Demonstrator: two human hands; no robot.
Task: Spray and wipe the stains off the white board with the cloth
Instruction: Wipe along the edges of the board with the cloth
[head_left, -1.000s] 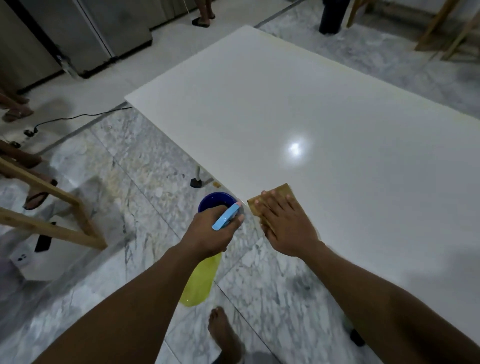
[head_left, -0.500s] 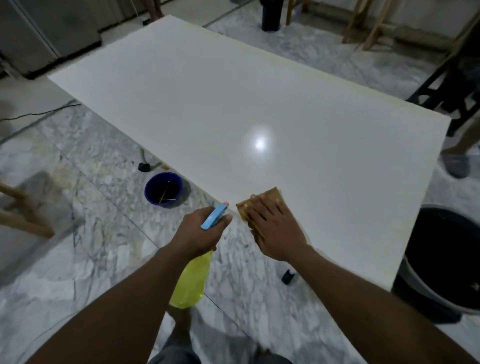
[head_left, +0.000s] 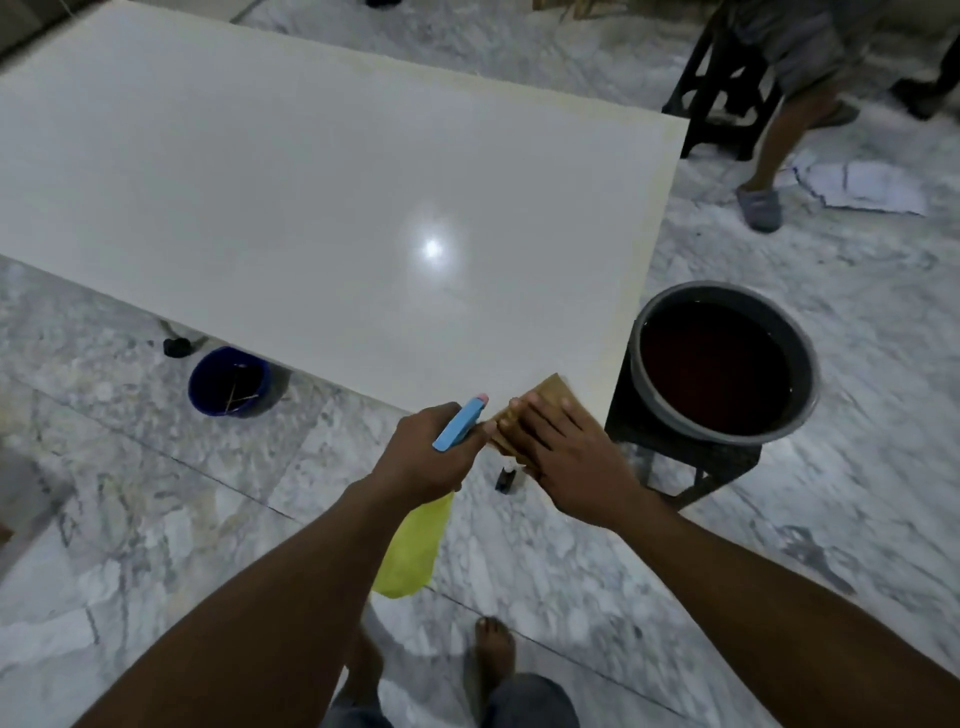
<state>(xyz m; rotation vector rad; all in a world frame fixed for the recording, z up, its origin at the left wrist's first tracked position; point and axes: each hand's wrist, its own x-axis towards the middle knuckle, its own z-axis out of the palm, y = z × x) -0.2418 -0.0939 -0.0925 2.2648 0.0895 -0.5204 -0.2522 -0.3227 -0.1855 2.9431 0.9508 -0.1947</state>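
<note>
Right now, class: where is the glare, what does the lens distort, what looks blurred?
Head view: dim light, one round glare spot on the white board. Head view: the wide lens stretches both forearms. Head view: the papers at right look smeared; the cloth and spray bottle are soft.

The white board (head_left: 311, 182) is smooth and glossy, mirroring a bright spot of light. The cloth (head_left: 553, 395) is tan fabric with a ribbed, matt weave. The spray bottle (head_left: 410, 545) is translucent yellow plastic with a blue plastic head. The floor (head_left: 156, 493) is polished grey-veined marble. A small bucket (head_left: 200, 389) looks like blue plastic. A basin (head_left: 696, 428) has a smooth grey rim.
</note>
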